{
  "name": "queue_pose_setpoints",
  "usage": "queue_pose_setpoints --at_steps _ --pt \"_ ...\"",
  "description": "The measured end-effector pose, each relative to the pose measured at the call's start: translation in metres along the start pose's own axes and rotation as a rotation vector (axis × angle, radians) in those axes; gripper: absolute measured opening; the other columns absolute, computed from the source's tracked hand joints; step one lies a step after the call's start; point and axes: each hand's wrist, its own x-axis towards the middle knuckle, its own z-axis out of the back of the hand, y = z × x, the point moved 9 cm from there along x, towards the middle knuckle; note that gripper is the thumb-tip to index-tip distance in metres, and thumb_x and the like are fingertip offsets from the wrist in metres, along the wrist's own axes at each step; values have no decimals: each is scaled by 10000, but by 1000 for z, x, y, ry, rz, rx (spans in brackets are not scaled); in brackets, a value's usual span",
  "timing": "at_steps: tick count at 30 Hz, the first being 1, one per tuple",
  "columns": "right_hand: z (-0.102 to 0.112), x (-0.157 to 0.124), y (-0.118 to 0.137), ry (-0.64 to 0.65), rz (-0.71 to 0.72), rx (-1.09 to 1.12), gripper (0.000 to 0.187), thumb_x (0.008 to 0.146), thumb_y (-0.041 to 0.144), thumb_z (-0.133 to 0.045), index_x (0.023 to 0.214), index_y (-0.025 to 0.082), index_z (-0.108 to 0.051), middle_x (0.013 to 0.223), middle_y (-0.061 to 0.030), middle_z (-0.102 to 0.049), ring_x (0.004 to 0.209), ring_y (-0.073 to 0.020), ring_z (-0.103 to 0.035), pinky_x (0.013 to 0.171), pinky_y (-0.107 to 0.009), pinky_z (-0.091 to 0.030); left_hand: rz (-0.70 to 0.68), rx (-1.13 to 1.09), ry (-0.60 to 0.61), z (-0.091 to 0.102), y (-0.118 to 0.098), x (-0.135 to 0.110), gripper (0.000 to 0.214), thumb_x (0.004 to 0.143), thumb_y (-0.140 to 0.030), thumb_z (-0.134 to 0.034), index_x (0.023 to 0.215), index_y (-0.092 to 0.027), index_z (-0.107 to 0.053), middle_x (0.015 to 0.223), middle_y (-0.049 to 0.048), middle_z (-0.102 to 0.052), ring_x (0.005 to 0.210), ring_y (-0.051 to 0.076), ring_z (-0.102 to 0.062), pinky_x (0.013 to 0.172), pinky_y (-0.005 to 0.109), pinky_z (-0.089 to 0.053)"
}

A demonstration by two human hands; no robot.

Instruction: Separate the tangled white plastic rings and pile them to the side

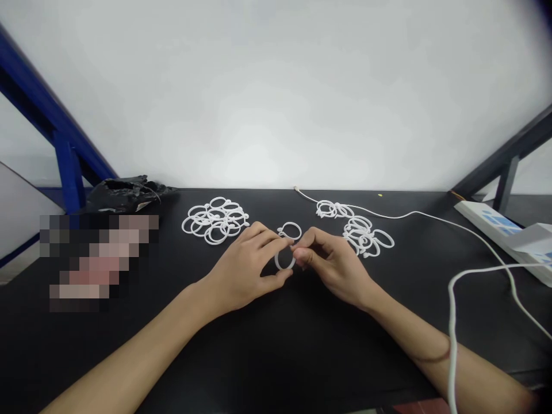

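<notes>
My left hand and my right hand meet at the middle of the black table, both pinching one white plastic ring between fingertips. A second white ring lies just behind the held one, touching or nearly touching it. A pile of several loose white rings lies behind my left hand. Another cluster of white rings lies behind my right hand, with a small knot of rings further back.
A white cable runs from the table's back across to the right, looping near my right forearm. A white power strip sits at the right edge. A crumpled black bag lies at back left beside a blue frame.
</notes>
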Motion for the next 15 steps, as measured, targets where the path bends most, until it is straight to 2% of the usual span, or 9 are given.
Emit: queue_pose_setpoints --at_steps 3,5,7,10,13,15 --pt "-1 2 -5 -21 -25 8 193 929 379 -582 847 205 -598 758 14 -645 679 -126 -595 649 -254 -490 2 46 22 -1 4 1 337 895 -320 -585 1192 -162 -609 1063 68 -673 1014 227 -525 927 390 -474" --pt "0 3 -5 -54 9 -112 147 919 354 -600 981 221 -608 866 -5 -673 770 -148 -623 727 -288 -514 34 124 1 6 13 1 356 916 -362 -551 1206 -162 -603 1078 75 -658 1024 233 -523 958 414 -454" --pt "1 5 -5 -85 58 -298 218 907 337 -618 1099 236 -589 987 -36 -665 904 -189 -619 830 -351 -519 134 237 -66 22 33 0 381 935 -406 -505 1220 -173 -600 1097 83 -640 1053 253 -516 983 450 -433" --pt "1 6 -11 -113 87 -560 252 901 330 -621 1131 230 -598 1105 -91 -604 1050 -255 -556 909 -439 -504 349 419 -140 48 72 -10 413 931 -453 -466 1219 -194 -609 1106 100 -617 1071 300 -500 950 489 -440" --pt "2 8 -19 -120 81 -719 244 896 333 -619 1104 205 -633 1119 -128 -565 1053 -293 -528 883 -475 -516 471 530 -101 57 104 -23 430 905 -491 -460 1167 -204 -643 1154 125 -598 1074 355 -495 895 524 -448" --pt "2 8 -22 -117 77 -763 216 905 323 -604 1072 194 -651 1099 -134 -564 1029 -297 -529 867 -483 -521 499 554 -76 57 116 -29 446 897 -502 -448 1179 -215 -639 1188 133 -598 1092 383 -490 876 539 -444"
